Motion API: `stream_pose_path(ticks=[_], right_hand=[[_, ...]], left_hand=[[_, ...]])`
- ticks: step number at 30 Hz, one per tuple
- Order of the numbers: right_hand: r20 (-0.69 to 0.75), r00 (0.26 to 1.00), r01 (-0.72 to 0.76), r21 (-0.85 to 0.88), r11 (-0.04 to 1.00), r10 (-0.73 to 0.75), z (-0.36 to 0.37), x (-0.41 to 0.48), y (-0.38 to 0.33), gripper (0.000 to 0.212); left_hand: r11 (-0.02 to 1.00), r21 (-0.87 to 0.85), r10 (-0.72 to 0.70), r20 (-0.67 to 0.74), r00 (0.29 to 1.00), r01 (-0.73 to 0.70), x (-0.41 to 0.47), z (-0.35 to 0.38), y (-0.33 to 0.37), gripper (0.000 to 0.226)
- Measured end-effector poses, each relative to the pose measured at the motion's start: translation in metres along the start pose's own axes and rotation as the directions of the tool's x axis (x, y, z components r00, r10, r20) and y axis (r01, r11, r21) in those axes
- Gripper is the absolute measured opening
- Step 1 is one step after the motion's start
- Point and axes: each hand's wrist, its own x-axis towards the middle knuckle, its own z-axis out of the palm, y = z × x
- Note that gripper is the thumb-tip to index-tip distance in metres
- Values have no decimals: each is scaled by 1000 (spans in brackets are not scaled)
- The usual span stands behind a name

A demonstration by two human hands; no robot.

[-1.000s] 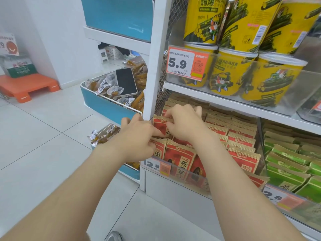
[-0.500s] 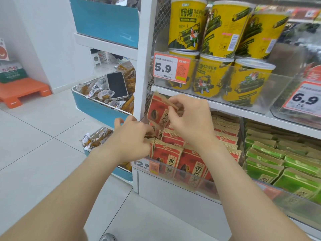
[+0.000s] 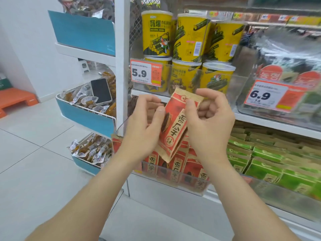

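A red and tan snack packet (image 3: 175, 126) is held up in front of the shelves, tilted, its printed face towards me. My right hand (image 3: 211, 121) pinches its upper right part between thumb and fingers. My left hand (image 3: 144, 126) grips its left edge, thumb on the front. Below them stands a row of the same red packets (image 3: 178, 166) in the lower shelf behind a clear rail.
Yellow canisters (image 3: 189, 49) fill the shelf above, with price tags 5.9 (image 3: 146, 73) and 6.9 (image 3: 267, 96). Green packets (image 3: 267, 159) lie to the right. A phone (image 3: 101, 90) rests in a blue wire basket (image 3: 86, 117) of wrapped snacks on the left. An orange platform (image 3: 15, 100) stands far left.
Both hands have lifted one red packet out of the lower shelf row and raised it in front of the middle shelf. The view has tilted upward.
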Motion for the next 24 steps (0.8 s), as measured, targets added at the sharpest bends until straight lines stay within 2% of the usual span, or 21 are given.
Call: stream_pose_path(ticks=[4,7,9,10,12,14,16,17,20,24], right_hand=[[25,947,-318,181,931,319,-14,-3,2,18],[142,921,-383,183,905,362,-26,-2,5,19],[240,918,-353,124,927,317,-31,-2,8,17],[283,910,-343,98,934,304,-33,-3,10,17],[337,896,-327,54,944,291,-34,-6,13,13],[352,890,-322,40,946,288,-34,-9,15,12],[333,895,-339,73,938,298,-34,-9,16,14],[318,900,-341,87,936,299,-34,-8,17,15],[302,909,-327,96,940,286,-35,-5,19,14],[284,920,-292,45,955,268,-32,-8,24,19]], left_hand=[[1000,-3,26,118,993,-26,-11,34,12,21],[971,-153,-161,142,977,183,-11,47,17,20],[877,-311,-324,179,929,366,-9,53,21,15],[813,-387,-380,212,900,435,-7,55,20,20],[694,-503,-439,271,857,514,-1,59,16,53],[637,-558,-434,310,846,532,1,60,14,85],[624,-585,-419,309,854,518,0,63,16,93],[634,-588,-412,292,863,502,0,65,18,87],[711,-561,-384,195,903,424,-4,71,16,45],[846,-401,-320,145,936,351,-8,66,18,33]])
